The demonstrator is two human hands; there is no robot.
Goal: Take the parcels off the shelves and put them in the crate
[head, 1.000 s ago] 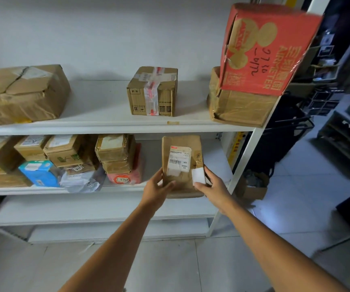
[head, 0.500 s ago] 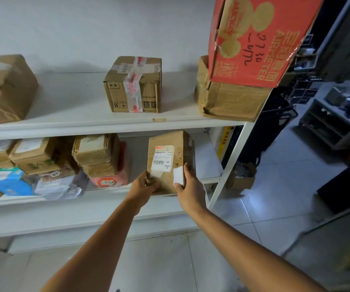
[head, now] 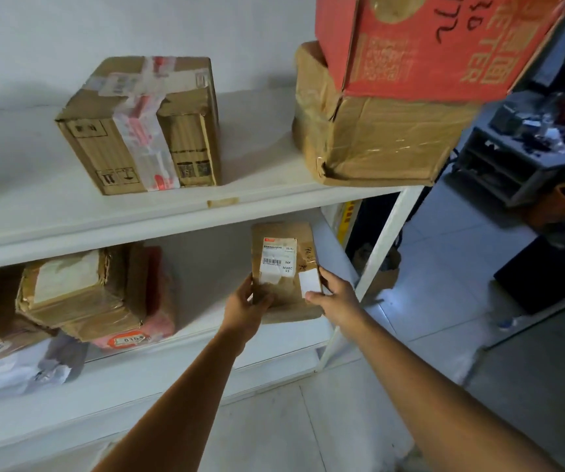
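Cardboard parcel point(head: 282, 264), long axis pointing to twelve o'clock, is gripped by the left hand point(head: 245, 303) at eight and the right hand point(head: 337, 296) at four.

Parcel storeroom: white shelves point(head: 158, 216) stacked with labelled, taped cardboard boxes point(head: 141, 127)

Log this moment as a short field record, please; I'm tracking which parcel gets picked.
Held parcel: flat brown parcel with a white label, at the right end of the lower shelf
Left hand: grips its lower left edge
Right hand: grips its lower right edge, thumb by a white sticker
Upper shelf: taped brown box; red box stacked on crumpled brown box
Same lower level, left: stack of brown parcels beside a red parcel
Crate: not in view
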